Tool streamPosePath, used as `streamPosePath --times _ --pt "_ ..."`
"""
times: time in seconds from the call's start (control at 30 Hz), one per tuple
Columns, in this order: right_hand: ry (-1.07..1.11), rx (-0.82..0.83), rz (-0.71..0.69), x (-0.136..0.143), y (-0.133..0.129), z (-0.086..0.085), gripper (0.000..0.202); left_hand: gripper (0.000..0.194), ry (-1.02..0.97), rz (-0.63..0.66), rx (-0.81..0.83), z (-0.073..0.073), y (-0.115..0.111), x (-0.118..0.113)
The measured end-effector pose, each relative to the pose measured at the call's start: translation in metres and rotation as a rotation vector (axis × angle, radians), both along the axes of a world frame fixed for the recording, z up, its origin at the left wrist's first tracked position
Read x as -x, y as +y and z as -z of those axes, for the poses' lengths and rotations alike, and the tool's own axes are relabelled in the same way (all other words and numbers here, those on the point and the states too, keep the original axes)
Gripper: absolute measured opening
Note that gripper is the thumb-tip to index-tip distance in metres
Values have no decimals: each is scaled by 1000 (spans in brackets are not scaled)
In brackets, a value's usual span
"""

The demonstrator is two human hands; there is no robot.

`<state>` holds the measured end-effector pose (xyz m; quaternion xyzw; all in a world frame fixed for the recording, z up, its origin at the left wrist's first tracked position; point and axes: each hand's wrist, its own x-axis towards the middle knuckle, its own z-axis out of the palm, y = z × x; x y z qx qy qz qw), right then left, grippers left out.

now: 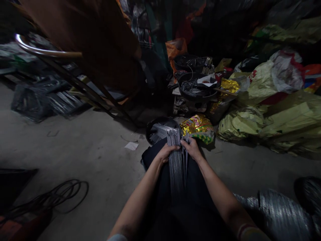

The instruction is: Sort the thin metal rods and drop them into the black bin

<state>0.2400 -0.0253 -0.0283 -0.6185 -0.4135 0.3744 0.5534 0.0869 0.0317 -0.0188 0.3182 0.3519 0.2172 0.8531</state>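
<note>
A thick bundle of thin grey metal rods (pixel 176 170) lies lengthwise over my lap, on dark trousers. My left hand (pixel 167 152) is closed around the bundle, its thumb across the top. At the bundle's right side my right hand (pixel 192 148) pinches a few rods that stand slightly apart from the others. Just beyond my knees is a round black basin (pixel 148 129) with more rods in it. A shiny gold packet (pixel 198 124) lies to the right of the basin.
Further off, black bowls (pixel 192 95) of small metal parts sit on a low stand. Yellowish sacks (pixel 283 120) are heaped at right. A person in brown (pixel 95 43) is beside a metal-framed chair (pixel 50 53). Cable coils (pixel 72 190) lie on the floor at left, wrapped rolls (pixel 283 211) at lower right.
</note>
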Motion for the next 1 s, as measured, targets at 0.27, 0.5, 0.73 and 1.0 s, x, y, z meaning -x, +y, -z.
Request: streamPosePath --times 0.27,0.5,0.73,1.0 --pt "-108 -22 -76 3 1 -4 33 51 -26 -5 28 -1 2 5" --pt "-599 -43 -125 26 0 -37 28 47 -41 -42 36 -11 -4 26" --pt "-629 -153 -394 112 5 -77 24 43 22 -276 -6 -24 -27 114" --pt "-535 -222 -620 152 -13 -80 31 36 47 -476 -65 -46 -41 178"
